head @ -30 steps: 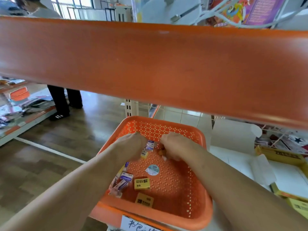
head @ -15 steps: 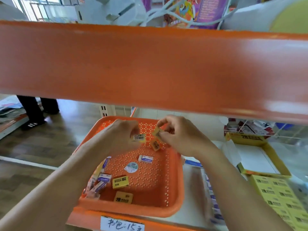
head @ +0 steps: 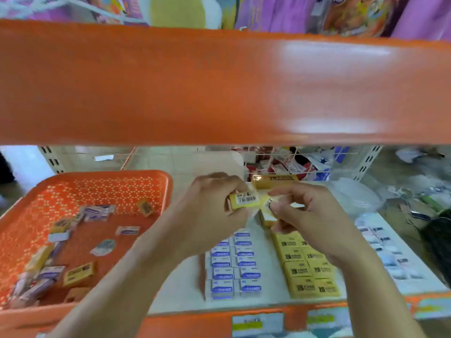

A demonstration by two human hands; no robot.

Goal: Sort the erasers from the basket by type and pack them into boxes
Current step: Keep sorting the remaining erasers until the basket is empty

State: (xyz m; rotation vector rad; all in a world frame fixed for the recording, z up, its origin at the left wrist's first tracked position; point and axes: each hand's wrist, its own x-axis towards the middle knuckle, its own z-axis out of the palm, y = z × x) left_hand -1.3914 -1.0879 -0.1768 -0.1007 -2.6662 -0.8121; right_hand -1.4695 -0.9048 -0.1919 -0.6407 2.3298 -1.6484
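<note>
The left hand (head: 210,215) has its fingers curled round a yellow rectangular eraser with a barcode label (head: 244,200), held up above the shelf. At three o'clock from it, the right hand (head: 312,215) pinches a second yellow wrapped eraser (head: 268,204) between thumb and fingertips. The two erasers sit close together, but the blur hides whether they touch.

At six o'clock below the hands lie neat rows of blue-and-white sleeved erasers (head: 233,267). Just beside them, at five o'clock, are rows of yellow printed erasers (head: 307,267). Both sets rest on the white shelf board (head: 180,289). At twelve o'clock behind the hands stands a yellow cardboard box (head: 275,179).

At nine o'clock sits the orange perforated plastic basket (head: 109,173), with loose blue-and-white and yellow erasers (head: 78,274) scattered over its floor, mostly toward its near left side. Higher up at twelve o'clock, a broad orange shelf edge (head: 170,89) spans the whole view.
</note>
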